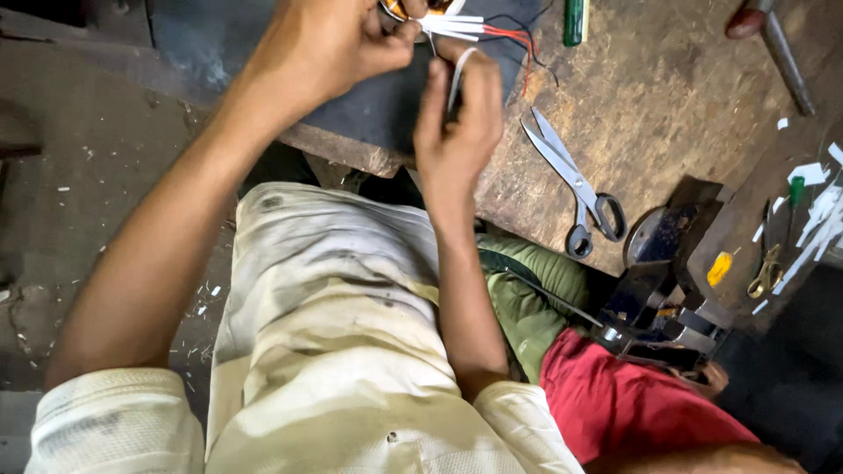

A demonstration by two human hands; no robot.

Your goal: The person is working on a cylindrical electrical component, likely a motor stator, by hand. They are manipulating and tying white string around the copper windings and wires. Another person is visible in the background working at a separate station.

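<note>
My left hand (325,44) is closed around a small wound coil (395,9) at the top edge, mostly cut off by the frame. Several white sleeves (457,26) and thin red and black wires (514,39) stick out of the coil to the right. Just below them, my right hand (457,118) pinches a white strip (458,75) upright between thumb and fingers, its tip close to the sleeves. Both hands hover over the near edge of a worn wooden workbench (667,96), above a dark mat (378,105). My lap in a pale garment fills the lower middle.
Grey scissors (575,189) lie shut on the bench to the right of my right hand. A green-handled tool (572,19) and a metal tool (777,48) lie at the back. White paper strips (817,219), a yellow-handled tool (720,268) and a dark metal block (667,263) sit at right.
</note>
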